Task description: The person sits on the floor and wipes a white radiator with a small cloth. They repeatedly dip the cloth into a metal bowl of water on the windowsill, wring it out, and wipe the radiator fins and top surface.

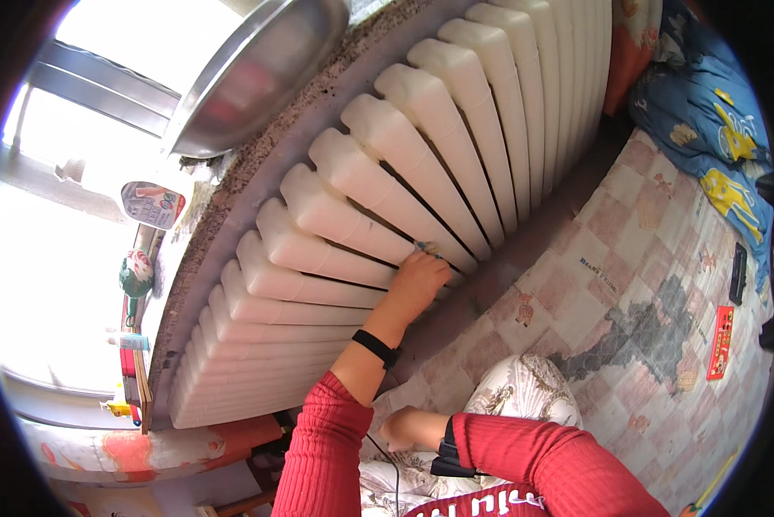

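In front of me stands a white column radiator [361, 187], its sections fanned out by the lens. My left hand [422, 281] is pressed against the lower part of the columns. It grips a small blue and yellowish cloth-like piece [429, 249], most of which the fingers cover. A black band [375, 349] circles the left wrist. My right hand [405, 428] is low, beside my legs in patterned trousers [523, 388] and apart from the radiator. Its fingers are partly out of sight, and I cannot tell whether they hold anything.
A metal basin [258, 77] tilts on the stone windowsill [232, 184], near a labelled container [153, 203] and a green flowered object [136, 273]. Blue bedding [704, 123], a black device [738, 274] and a red packet [721, 342] lie on the patterned, worn covering [594, 258]. A thin cable [395, 462] hangs near me.
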`<state>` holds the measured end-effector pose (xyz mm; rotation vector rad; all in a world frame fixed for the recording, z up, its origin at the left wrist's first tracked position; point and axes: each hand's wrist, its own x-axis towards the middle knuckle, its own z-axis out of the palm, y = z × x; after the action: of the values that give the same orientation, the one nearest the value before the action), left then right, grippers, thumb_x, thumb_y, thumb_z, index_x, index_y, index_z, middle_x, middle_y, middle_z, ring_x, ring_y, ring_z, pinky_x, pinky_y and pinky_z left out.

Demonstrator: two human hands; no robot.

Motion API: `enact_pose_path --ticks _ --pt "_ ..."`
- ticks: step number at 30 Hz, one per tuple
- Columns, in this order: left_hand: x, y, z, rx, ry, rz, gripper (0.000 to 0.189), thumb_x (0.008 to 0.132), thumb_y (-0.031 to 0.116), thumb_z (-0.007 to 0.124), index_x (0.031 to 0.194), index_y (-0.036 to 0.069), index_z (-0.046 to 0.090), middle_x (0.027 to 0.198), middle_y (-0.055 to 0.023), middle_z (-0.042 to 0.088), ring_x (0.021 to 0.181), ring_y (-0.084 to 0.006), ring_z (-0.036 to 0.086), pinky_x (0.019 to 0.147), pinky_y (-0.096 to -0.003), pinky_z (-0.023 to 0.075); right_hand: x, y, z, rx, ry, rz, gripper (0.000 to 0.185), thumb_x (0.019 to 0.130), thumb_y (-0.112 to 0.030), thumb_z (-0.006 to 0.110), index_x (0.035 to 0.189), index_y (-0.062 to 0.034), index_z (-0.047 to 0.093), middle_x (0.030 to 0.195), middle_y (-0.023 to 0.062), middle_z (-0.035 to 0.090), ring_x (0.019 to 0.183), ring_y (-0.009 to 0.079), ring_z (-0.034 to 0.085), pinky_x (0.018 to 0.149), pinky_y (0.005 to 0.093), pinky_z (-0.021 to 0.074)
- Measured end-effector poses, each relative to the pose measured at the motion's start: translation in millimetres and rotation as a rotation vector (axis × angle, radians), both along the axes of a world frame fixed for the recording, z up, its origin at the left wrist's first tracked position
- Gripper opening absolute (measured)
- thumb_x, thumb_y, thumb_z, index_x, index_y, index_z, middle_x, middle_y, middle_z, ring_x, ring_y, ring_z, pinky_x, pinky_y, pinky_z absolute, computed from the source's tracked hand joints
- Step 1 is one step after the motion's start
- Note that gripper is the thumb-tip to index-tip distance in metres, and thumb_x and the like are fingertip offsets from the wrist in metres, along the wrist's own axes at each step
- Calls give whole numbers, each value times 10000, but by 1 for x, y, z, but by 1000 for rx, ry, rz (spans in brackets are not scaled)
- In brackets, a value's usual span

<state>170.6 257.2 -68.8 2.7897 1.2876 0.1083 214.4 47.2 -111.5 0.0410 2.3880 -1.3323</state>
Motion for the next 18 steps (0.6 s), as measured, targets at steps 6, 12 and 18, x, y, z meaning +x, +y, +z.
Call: enact_pose_path --ticks 6,12,18 --pt "23 -20 83 375 -483 101 312 741 -73 527 962 76 690 1076 -101 659 1001 -291 605 863 -396 469 4 -5 -5 17 111 -42 365 785 -337 683 1016 -57 715 1044 122 695 968 331 657 781 459 530" --pt "23 1 172 762 -240 408 553 756 -86 492 1300 7 529 1379 -191 494 1250 -358 481 1034 -442 382 -1 0 9 -52 109 -37 351 777 -337 687 1008 -76 722 1039 128 695 954 333 659 773 450 533" --pt "30 24 135 946 118 475 660 703 -61 587 1344 76 513 1400 -133 496 1315 -362 423 1087 -494 317 2 -4 15 -39 102 -60 298 798 -290 666 1031 -116 729 1053 87 703 970 284 670 732 447 524"
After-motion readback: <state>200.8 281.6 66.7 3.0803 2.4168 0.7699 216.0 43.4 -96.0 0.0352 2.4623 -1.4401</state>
